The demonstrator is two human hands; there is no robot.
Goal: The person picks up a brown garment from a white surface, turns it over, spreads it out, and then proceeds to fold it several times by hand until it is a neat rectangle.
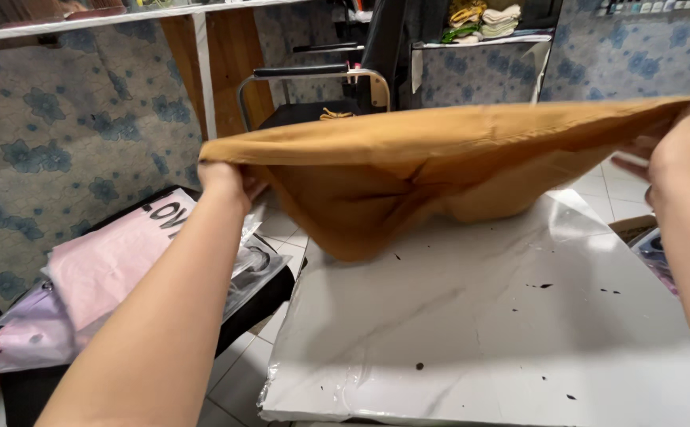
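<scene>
A mustard-brown cloth [408,170] is stretched out in the air above a white marble-patterned table [479,332]. My left hand [225,180] grips its left corner and my right hand [681,154] grips its right corner. The middle of the cloth sags down and its lowest fold touches or nearly touches the tabletop. The table surface shows a few small dark specks.
A pink plastic bag [100,265] and other bagged items lie on a dark low stand at the left. A black chair [313,87] stands behind the table. A shelf with folded cloths [483,22] hangs at the back. A cardboard box [638,229] sits at the right edge.
</scene>
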